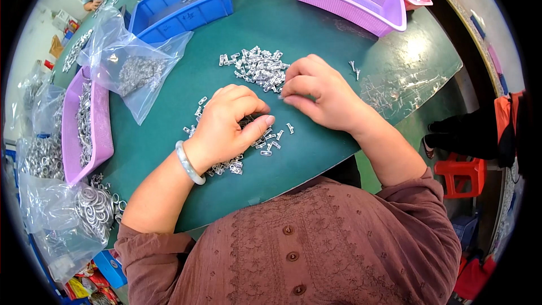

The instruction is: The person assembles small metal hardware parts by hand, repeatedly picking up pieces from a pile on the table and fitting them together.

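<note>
My right hand (317, 95) is closed in a pinch at the right edge of a heap of small silvery metal parts (261, 68). A tiny glint of a metal part (280, 96) shows at its fingertips. Over a nearer, looser group of the same metal parts (270, 146) curls my left hand (230, 116), with a pale bangle (189, 162) on the wrist. Its thumb and forefinger nearly meet; whatever they hold is hidden. Some of the nearer parts lie under the palm and beside the wrist.
A blue bin (186, 18) and a clear bag of small parts (141, 73) stand far left. Left are a purple basket (104, 144) and a bag of metal rings (93, 209). Another purple basket (344, 8) stands far right. A red stool (460, 175) is beyond the green table's (327, 141) edge.
</note>
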Motion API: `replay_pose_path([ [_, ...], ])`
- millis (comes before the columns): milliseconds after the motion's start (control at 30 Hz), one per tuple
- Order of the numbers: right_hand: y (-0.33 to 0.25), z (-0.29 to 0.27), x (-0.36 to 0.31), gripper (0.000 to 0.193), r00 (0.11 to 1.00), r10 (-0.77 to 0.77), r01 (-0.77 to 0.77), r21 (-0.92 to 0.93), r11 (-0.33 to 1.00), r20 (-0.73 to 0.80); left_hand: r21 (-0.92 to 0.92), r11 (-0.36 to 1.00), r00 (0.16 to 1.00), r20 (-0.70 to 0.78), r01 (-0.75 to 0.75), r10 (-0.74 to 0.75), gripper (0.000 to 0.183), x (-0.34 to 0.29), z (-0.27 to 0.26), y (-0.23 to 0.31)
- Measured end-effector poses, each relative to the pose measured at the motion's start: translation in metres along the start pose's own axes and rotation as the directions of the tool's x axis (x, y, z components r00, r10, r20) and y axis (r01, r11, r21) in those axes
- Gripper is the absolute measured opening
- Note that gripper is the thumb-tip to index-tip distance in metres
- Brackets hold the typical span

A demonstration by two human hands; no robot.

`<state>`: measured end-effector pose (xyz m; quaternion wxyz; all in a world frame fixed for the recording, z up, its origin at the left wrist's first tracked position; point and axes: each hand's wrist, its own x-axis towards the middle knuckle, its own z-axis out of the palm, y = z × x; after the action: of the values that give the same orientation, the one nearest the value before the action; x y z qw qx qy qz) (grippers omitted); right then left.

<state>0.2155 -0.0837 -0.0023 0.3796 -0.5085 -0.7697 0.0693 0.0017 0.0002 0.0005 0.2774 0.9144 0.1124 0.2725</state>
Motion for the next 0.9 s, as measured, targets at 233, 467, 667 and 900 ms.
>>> replay_pose_path([
  [233,-0.0066,0.0100,0.0013,0.013,0.975,-0.222,0.221,0.059,0.974,0.007,-0.112,0.990,0.996,-0.030,0.081,-0.084,0.010,-0.0007,0.0039,0.0007],
  [467,-0.0099,0.0060,0.0016,0.016,0.997,-0.072,0.064,0.175,0.983,0.041,-0.114,0.991,0.997,-0.021,0.065,-0.068,0.006,-0.0013,0.0014,-0.0005],
  [667,-0.0065,0.0053,-0.0004,0.015,0.997,-0.024,0.006,0.211,0.977,0.080,-0.124,0.990,0.996,-0.048,0.074,-0.080,0.004,-0.0001,0.0011,0.0015],
  [900,-0.0073,0.0064,-0.0003,0.011,0.996,-0.043,0.025,0.219,0.975,0.074,-0.098,0.993,0.995,-0.078,0.059,-0.066,0.008,0.0001,0.0019,0.0014],
])
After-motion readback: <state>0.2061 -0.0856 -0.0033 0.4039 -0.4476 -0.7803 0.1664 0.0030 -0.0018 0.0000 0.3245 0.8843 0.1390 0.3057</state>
